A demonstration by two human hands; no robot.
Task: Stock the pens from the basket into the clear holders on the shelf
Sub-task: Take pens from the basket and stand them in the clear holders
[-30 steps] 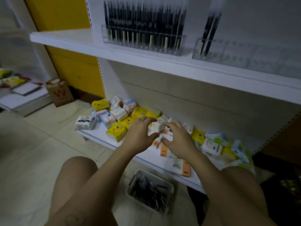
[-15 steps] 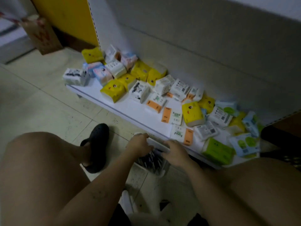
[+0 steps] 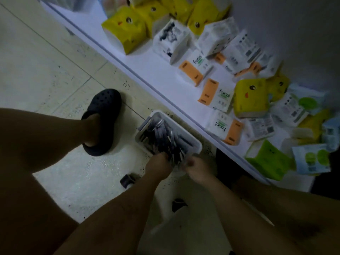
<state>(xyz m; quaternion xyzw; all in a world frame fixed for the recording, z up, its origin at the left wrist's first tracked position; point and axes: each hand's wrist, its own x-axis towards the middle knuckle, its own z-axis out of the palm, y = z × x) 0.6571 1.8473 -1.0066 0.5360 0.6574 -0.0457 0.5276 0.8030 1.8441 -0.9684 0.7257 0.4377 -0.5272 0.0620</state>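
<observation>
Pens (image 3: 161, 133), prob. light, stiff, slick, sit heaped in basket (image 3: 197, 144) just ahead of L hand (image 3: 158, 163) & R hand (image 3: 197, 167) — both curled, can't tell if gripping — best bunch several mid-barrel.

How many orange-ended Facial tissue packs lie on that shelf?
3 Facial tissue packs show clearly: one beside the black-printed pack, one left of the yellow duck pack, one at the shelf edge near the pen basket. Orange corners behind may be more.

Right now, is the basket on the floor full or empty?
Far from empty: dark pens lie heaped across the white basket. The left hand reaches among them.
</observation>
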